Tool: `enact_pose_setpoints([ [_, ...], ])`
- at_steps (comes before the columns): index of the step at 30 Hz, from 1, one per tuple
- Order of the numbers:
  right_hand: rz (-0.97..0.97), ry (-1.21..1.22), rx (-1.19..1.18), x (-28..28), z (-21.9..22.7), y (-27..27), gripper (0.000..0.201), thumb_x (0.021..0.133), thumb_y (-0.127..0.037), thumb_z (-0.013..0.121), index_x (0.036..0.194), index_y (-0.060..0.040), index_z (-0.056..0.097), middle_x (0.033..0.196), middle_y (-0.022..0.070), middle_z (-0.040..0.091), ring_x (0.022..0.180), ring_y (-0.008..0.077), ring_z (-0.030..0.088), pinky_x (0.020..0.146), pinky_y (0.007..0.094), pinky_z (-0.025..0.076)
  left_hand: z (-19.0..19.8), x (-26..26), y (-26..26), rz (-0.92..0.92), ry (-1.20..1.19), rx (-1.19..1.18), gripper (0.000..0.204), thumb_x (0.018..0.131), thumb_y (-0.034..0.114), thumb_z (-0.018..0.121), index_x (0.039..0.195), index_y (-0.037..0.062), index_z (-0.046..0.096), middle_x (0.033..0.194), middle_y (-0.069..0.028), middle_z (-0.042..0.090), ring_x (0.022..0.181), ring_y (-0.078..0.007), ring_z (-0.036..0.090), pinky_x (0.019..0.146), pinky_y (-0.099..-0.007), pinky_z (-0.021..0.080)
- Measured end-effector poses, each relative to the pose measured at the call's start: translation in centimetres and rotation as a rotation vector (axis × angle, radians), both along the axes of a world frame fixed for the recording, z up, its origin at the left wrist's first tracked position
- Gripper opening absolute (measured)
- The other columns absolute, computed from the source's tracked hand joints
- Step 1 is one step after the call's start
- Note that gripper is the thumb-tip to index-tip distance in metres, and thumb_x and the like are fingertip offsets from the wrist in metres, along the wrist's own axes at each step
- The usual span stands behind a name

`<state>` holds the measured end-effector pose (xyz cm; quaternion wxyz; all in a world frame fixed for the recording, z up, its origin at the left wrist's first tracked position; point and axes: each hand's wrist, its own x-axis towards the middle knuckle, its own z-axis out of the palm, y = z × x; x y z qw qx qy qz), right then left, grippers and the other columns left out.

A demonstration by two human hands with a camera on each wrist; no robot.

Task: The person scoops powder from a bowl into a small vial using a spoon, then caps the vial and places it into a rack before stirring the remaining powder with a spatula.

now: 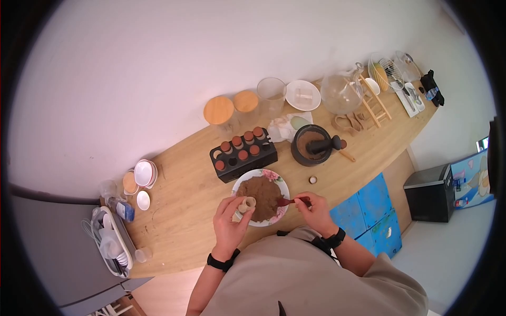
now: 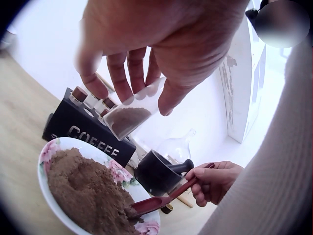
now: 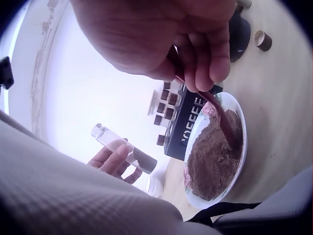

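Observation:
My left hand [image 1: 230,226] pinches a small clear glass vial [image 3: 128,152] between thumb and fingers. Brown powder [image 2: 128,120] fills part of the vial, which is tilted with its mouth uncapped. A flowered plate [image 1: 285,190] below holds a heap of brown powder [image 2: 88,191]. In my right hand [image 1: 318,213] is the handle of a dark red spoon [image 2: 151,203], its bowl dipped in the heap at the plate's right side.
A black rack [image 1: 247,167] of capped vials stands behind the plate. A mortar [image 1: 299,152] with a pestle and a loose cap [image 1: 313,179] are to the right. Lidded jars [image 1: 219,110] and a glass flask [image 1: 342,95] stand further back; white bowls [image 1: 143,173] are at left.

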<state>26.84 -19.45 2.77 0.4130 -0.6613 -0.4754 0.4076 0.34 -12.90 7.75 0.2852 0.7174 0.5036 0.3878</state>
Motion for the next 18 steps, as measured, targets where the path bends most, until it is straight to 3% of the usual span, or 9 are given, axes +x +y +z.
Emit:
enact_pose_setpoints([
  [3, -0.047, -0.041, 0.075, -0.3, 0.4, 0.1, 0.014, 0.101, -0.01, 0.075, 0.11, 0.0005, 0.076, 0.083, 0.0096, 0.074, 0.071, 0.0133, 0.066, 0.065, 0.0289, 0.052, -0.2, -0.2, 0.1, -0.005, -0.015, -0.014, 0.032, 0.083, 0.003, 0.09, 0.113, 0.0006, 0.077, 0.112, -0.014, 0.075, 0.099, -0.0279, 0.073, 0.086, -0.036, 0.059],
  [7, -0.014, -0.021, -0.005, 0.1, -2.1, 0.1, 0.015, 0.103, -0.01, 0.073, 0.113, 0.0006, 0.075, 0.085, 0.007, 0.074, 0.072, 0.0121, 0.066, 0.066, 0.0283, 0.053, -0.3, -0.2, 0.1, -0.011, -0.027, -0.01, 0.032, 0.083, 0.003, 0.09, 0.113, 0.0008, 0.077, 0.112, -0.0142, 0.075, 0.099, -0.0278, 0.074, 0.086, -0.0359, 0.059],
  [9, -0.071, 0.33, -0.079, 0.4, -3.5, 0.3, 0.016, 0.106, -0.01, 0.069, 0.117, 0.0008, 0.074, 0.089, 0.0051, 0.074, 0.074, 0.0107, 0.066, 0.068, 0.0271, 0.054, -0.3, -0.2, 0.2, -0.019, -0.03, -0.005, 0.033, 0.083, 0.003, 0.09, 0.113, 0.0009, 0.077, 0.112, -0.0144, 0.074, 0.099, -0.0278, 0.074, 0.086, -0.0359, 0.059],
  [18, -0.081, 0.495, -0.192, 1.9, -4.9, -0.5, 0.019, 0.108, -0.01, 0.067, 0.123, 0.0002, 0.073, 0.093, 0.0049, 0.074, 0.076, 0.0102, 0.067, 0.069, 0.0265, 0.057, -0.4, 0.0, 0.3, -0.028, -0.041, -0.008, 0.034, 0.083, 0.003, 0.09, 0.114, 0.0008, 0.077, 0.113, -0.0145, 0.074, 0.099, -0.0277, 0.073, 0.086, -0.0356, 0.059],
])
